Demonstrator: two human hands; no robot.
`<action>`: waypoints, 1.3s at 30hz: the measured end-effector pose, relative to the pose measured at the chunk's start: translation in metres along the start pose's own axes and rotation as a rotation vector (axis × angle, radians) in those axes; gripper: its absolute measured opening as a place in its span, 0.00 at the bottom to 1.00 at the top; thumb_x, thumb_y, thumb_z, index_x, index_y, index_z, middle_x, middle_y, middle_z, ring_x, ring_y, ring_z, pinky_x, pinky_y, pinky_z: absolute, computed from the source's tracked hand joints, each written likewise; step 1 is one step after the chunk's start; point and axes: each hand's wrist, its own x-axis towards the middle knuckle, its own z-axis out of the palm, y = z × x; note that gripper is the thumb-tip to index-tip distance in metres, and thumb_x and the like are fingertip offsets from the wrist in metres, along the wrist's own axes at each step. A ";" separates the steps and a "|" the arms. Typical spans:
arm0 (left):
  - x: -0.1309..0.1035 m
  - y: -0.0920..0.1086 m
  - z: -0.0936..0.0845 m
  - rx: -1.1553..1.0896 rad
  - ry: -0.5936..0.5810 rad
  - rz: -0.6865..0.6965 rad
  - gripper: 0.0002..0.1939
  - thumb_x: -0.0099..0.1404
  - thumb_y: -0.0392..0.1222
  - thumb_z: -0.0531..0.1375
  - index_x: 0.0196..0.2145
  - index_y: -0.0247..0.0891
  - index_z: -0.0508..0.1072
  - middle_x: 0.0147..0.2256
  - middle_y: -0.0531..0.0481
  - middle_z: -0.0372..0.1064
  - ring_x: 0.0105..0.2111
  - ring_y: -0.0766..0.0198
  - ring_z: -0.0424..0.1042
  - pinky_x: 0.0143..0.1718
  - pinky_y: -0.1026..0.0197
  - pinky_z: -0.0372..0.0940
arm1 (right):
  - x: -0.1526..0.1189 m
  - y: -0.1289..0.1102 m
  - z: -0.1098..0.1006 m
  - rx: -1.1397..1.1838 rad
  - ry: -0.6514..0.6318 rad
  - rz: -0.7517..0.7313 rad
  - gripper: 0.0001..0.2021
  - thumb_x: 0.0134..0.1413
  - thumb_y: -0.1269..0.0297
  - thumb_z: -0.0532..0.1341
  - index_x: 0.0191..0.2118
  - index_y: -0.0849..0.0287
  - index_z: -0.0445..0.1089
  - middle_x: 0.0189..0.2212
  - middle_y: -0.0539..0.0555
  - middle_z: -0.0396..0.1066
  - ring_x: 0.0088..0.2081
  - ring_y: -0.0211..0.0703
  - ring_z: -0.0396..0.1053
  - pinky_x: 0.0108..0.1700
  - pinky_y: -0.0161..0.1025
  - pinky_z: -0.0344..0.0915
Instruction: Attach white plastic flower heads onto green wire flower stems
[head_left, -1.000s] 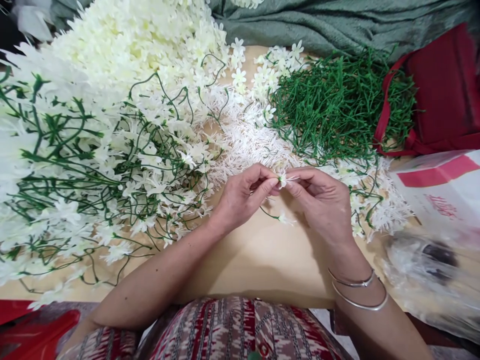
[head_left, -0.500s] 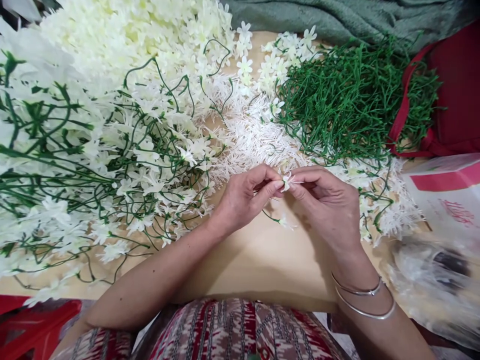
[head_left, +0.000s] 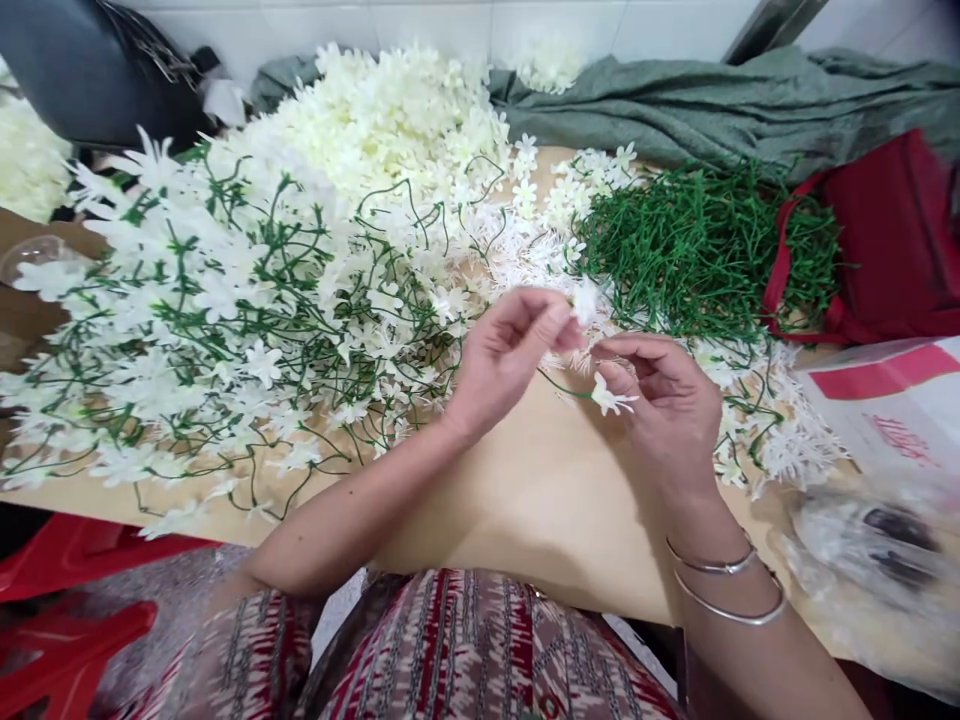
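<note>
Between the thumb and fingers of my left hand [head_left: 514,350] is a white flower [head_left: 584,300], partly blurred, with its stem mostly hidden. Just to the right, my right hand [head_left: 667,405] has its fingers curled; whether anything is pinched in them is too small to tell. A second white flower [head_left: 611,396] on a green stem hangs below the hands, close to my right thumb. Behind the hands lie white stamen pieces [head_left: 517,250] and a heap of green stems [head_left: 697,250]. Stemmed white flowers [head_left: 262,365] are piled at the left.
Loose cream petals [head_left: 397,120] are heaped at the back, before a green cloth [head_left: 637,110]. A red bag [head_left: 892,240], a white and pink packet [head_left: 892,400] and a clear plastic bag [head_left: 862,540] lie right. Red stools [head_left: 97,550] stand below the table's left edge.
My left hand has risen slightly with a flower, and my hands have drawn apart. The flower below them now shows more clearly. The view has tilted up, showing the wall and a black bag.
</note>
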 end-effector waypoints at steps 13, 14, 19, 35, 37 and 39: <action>-0.005 0.017 -0.003 0.736 0.595 0.880 0.30 0.76 0.56 0.53 0.71 0.54 0.51 0.73 0.51 0.46 0.76 0.46 0.43 0.77 0.38 0.46 | 0.002 -0.004 -0.013 -0.454 -0.431 -0.228 0.05 0.63 0.63 0.68 0.36 0.54 0.73 0.32 0.52 0.76 0.37 0.48 0.73 0.42 0.46 0.68; -0.008 0.016 -0.002 0.749 0.499 0.920 0.28 0.76 0.50 0.55 0.70 0.52 0.56 0.69 0.48 0.54 0.73 0.49 0.53 0.75 0.41 0.52 | 0.001 -0.004 -0.013 -0.503 -0.475 -0.240 0.06 0.62 0.62 0.68 0.35 0.55 0.73 0.33 0.53 0.75 0.37 0.49 0.72 0.42 0.47 0.68; -0.016 0.009 -0.003 0.959 -0.025 0.695 0.15 0.76 0.35 0.54 0.58 0.41 0.66 0.52 0.44 0.72 0.55 0.57 0.71 0.59 0.51 0.68 | -0.001 -0.005 -0.012 -0.697 -0.545 -0.241 0.07 0.66 0.70 0.61 0.34 0.56 0.70 0.33 0.56 0.72 0.38 0.52 0.69 0.42 0.47 0.64; 0.003 0.048 -0.040 1.719 -0.275 0.099 0.15 0.71 0.30 0.54 0.44 0.40 0.80 0.45 0.41 0.75 0.42 0.51 0.74 0.41 0.51 0.67 | -0.019 -0.003 0.018 -0.446 -0.544 -0.448 0.19 0.72 0.75 0.50 0.49 0.53 0.79 0.36 0.55 0.73 0.39 0.46 0.69 0.42 0.43 0.66; 0.004 0.050 -0.048 1.793 -0.303 0.056 0.14 0.70 0.29 0.55 0.36 0.39 0.81 0.41 0.41 0.76 0.43 0.49 0.75 0.44 0.48 0.68 | -0.022 -0.002 0.022 -0.551 -0.561 -0.488 0.21 0.72 0.75 0.49 0.51 0.55 0.79 0.35 0.56 0.72 0.38 0.47 0.66 0.42 0.44 0.64; 0.004 0.052 -0.052 1.848 -0.346 0.021 0.13 0.69 0.30 0.56 0.34 0.38 0.81 0.40 0.41 0.76 0.44 0.46 0.75 0.46 0.45 0.68 | -0.022 -0.001 0.021 -0.634 -0.569 -0.475 0.21 0.72 0.76 0.48 0.51 0.57 0.79 0.35 0.57 0.72 0.38 0.47 0.66 0.41 0.45 0.63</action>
